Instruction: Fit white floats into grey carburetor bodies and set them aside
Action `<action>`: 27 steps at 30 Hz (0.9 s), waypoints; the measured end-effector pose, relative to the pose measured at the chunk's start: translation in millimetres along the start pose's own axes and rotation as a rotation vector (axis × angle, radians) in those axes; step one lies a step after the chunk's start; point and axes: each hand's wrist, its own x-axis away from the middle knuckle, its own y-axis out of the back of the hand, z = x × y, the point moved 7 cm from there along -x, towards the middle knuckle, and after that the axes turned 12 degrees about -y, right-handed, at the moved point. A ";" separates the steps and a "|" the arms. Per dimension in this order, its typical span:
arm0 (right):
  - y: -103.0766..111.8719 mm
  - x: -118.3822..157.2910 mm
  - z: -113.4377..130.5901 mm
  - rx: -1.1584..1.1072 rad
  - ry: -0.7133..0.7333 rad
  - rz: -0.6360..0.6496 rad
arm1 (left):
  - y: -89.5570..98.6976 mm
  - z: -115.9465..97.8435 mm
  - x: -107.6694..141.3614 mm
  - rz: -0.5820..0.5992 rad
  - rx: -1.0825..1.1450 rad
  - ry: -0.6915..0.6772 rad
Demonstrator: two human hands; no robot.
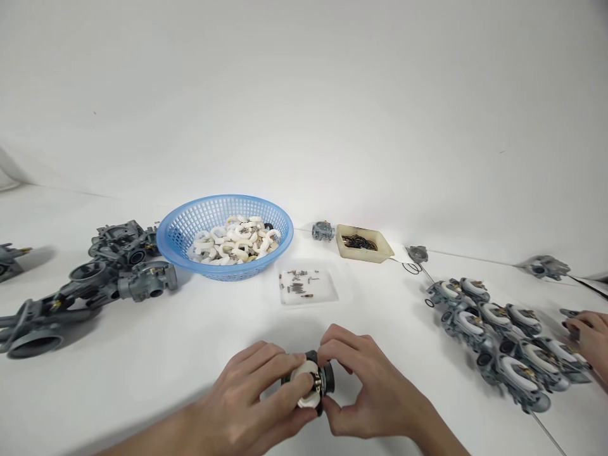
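Observation:
A grey carburetor body with a white float on its upturned face lies between my hands near the front of the table. My left hand is closed around its left side, fingers pressing on the float and the small metal part in its middle. At the right side, my right hand grips the carburetor's rim between thumb and fingers. Fingers cover much of the body. Beyond my hands, a shallow clear tray holds small pins and a brass piece.
A blue basket holds many white floats. Several carburetor bodies pile up at left. Rows of carburetors with floats lie at right, near another person's hand. A cream tray of black rings stands behind, beside a single carburetor.

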 end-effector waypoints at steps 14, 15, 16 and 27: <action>1.1 0.1 -2.3 -0.004 0.000 -0.004 | 0.5 -1.6 -4.2 0.004 0.010 -0.013; 1.2 -0.1 -2.4 -0.004 -0.003 -0.006 | 0.9 -1.6 -5.0 0.000 0.006 -0.011; 1.1 -0.2 -2.2 -0.005 -0.003 -0.008 | 1.2 -1.7 -5.5 -0.002 0.004 -0.009; -1.6 -0.4 -1.9 0.026 -0.005 -0.021 | -2.9 -1.3 1.5 0.006 0.025 -0.013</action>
